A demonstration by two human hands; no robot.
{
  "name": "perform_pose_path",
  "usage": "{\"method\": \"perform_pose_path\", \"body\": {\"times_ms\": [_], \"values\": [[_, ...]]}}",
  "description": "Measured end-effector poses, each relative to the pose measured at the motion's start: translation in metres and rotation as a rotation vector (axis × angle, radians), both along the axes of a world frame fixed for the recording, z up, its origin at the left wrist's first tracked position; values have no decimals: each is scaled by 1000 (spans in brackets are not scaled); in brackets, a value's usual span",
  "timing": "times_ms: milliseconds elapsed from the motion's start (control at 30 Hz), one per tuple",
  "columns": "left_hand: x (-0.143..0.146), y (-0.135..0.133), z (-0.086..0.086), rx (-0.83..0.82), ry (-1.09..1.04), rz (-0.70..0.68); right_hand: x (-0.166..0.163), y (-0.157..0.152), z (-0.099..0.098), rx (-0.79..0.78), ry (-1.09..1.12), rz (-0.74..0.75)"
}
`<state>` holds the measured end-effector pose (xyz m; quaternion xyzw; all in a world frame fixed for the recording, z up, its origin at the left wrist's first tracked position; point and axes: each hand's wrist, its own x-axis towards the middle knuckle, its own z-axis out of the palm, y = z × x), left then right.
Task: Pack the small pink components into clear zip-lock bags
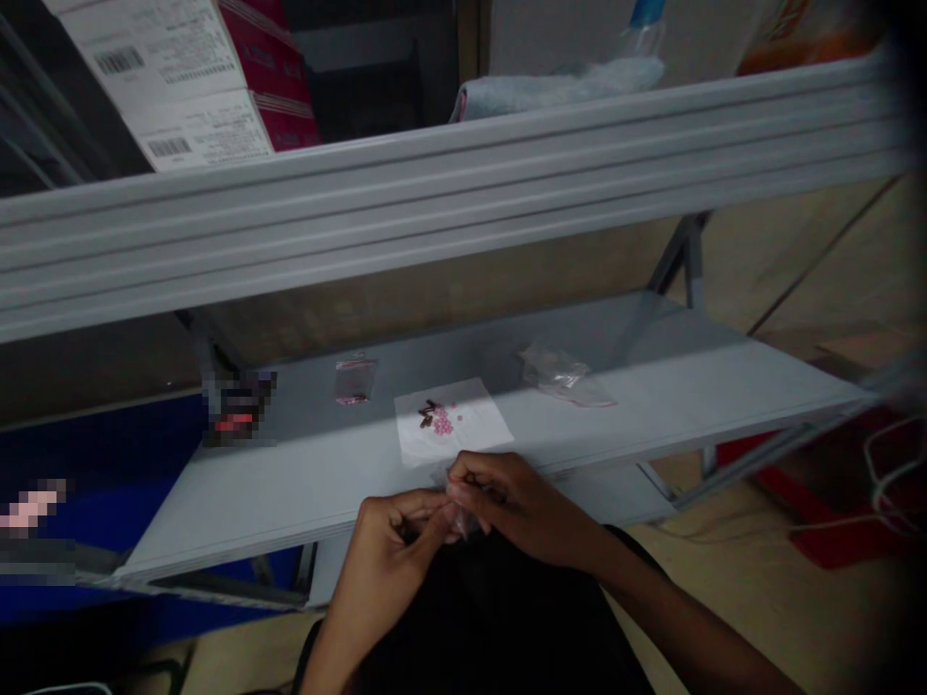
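Clear plastic, bunched small, is pinched in the fingertips of both the left hand and the right hand, at the near edge of the grey shelf. Just beyond, on a white sheet, small pink pieces lie beside dark pieces, with a flat bag to the left and a crumpled bag to the right.

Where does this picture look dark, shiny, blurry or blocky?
In the head view: dim light overall; shadow along the back of the shelf; a glint on the clear bag; blocky squares at the left; right edge dark and blurred; plastic between the left hand and right hand looks blurry.
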<state>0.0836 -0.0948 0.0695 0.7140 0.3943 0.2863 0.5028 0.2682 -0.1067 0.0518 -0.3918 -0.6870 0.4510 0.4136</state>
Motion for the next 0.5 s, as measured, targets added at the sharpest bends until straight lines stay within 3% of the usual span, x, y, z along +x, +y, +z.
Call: {"method": "perform_pose_path", "body": {"times_ms": [167, 367, 500], "values": [[-1, 4, -6, 41, 19, 2, -1, -2, 0, 114, -190, -106], [-5, 3, -11, 397, 335, 375, -3, -1, -14, 153, -400, -290], [-2, 0, -12, 404, 334, 371, -7, 4, -17, 282, -317, -372]]}}
